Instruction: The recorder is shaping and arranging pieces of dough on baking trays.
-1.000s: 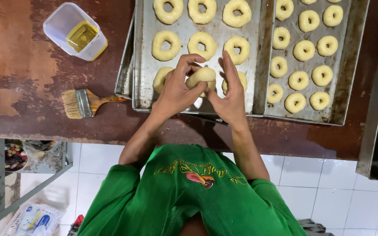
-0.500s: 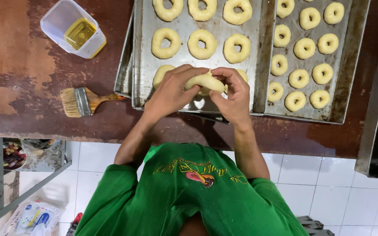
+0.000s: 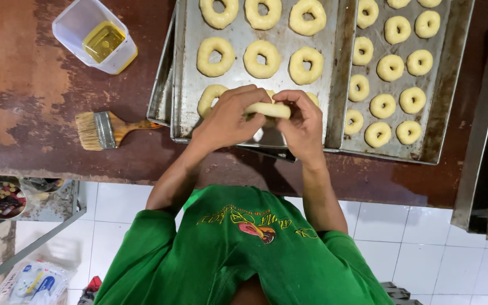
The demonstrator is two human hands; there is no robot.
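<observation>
Left hand (image 3: 227, 121) and right hand (image 3: 302, 125) both closed on pale elongated dough piece (image 3: 268, 109), held between fingertips above near edge of large grey metal baking tray (image 3: 184, 85). Tray holds pale ring-shaped dough pieces (image 3: 261, 59) in rows; near row partly hidden by hands. Second metal tray (image 3: 441, 107), right of large tray, edges overlapping, carries smaller dough rings (image 3: 390, 68). Clear plastic tub (image 3: 94, 36) with yellow oil, left of large tray. Wooden-handled pastry brush (image 3: 108, 129) just beside tray's near-left corner. Bare worn brown tabletop (image 3: 24, 101) left of brush
</observation>
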